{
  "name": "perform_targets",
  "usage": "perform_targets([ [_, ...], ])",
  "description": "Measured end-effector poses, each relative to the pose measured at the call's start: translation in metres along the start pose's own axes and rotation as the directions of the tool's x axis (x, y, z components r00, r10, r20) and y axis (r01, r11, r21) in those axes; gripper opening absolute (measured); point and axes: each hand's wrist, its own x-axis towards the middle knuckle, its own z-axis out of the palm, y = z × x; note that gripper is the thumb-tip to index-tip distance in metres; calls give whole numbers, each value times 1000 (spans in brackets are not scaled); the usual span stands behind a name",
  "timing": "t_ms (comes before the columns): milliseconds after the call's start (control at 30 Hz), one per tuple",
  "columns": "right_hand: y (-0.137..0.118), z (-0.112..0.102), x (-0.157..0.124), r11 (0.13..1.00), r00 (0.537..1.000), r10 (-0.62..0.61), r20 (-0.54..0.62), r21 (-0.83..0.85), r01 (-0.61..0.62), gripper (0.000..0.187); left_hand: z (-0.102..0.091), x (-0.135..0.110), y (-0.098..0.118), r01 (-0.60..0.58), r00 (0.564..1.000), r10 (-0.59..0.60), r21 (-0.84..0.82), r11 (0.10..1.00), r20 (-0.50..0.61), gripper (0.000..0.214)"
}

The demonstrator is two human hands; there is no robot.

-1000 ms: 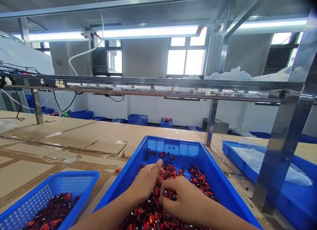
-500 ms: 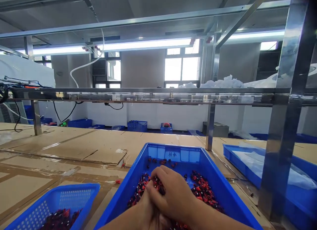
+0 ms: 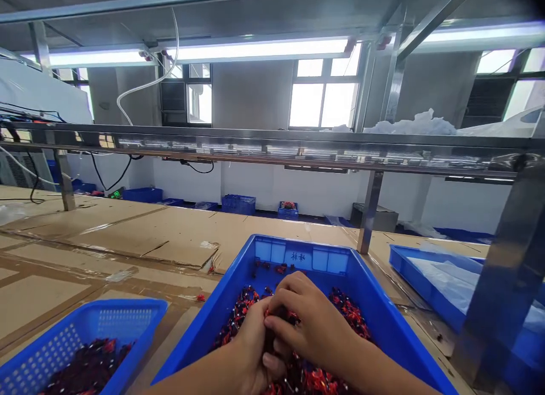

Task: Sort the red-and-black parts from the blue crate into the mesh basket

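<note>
The left hand [image 3: 250,341] and right hand [image 3: 313,327] are cupped close together, narrowly closed around a small clump of red-and-black pieces [image 3: 317,378], though how many they hold cannot be told. The hands are inside a blue plastic tray [image 3: 298,248], with more pieces heaped beneath and ahead of them. To their left, a blue perforated basket [image 3: 55,349] holds a dark heap of pieces. To their right sits a shallow blue tray [image 3: 409,259] lined with white plastic [image 3: 443,281]. A single red piece [image 3: 200,297] lies on the cardboard [image 3: 128,236] just left of the hands' tray.
</note>
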Motion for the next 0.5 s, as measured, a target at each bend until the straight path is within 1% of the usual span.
perform_targets([
  [100, 5, -10, 0, 995, 998, 13, 60, 97, -19, 30, 0, -1, 1, 52, 998, -52, -9, 999, -44, 37],
  [167, 6, -14, 0, 990, 996, 34, 81, 131, -44, 35, 1, -2, 2, 40, 998, -42, -40, 998, -40, 41],
  [233, 5, -14, -1, 988, 997, 42, 70, 145, -52, 31, 1, -3, 2, 34, 999, -33, -94, 995, 11, 41],
  [300, 4, -12, -2, 988, 998, 41, 43, 148, -47, 25, -2, -3, 2, 67, 993, -54, -122, 990, 105, 39],
  [400, 4, -8, -4, 991, 1000, 11, -2, 136, -11, 25, -6, -4, 6, 193, 958, -169, -88, 977, 233, 36],
  [433, 5, -7, -5, 992, 1000, -5, -20, 129, 8, 25, -7, -4, 7, 223, 946, -199, -68, 973, 256, 35],
  [500, 7, -6, -6, 993, 997, -46, -61, 107, 52, 21, -8, -6, 10, 235, 937, -217, -32, 972, 272, 34],
])
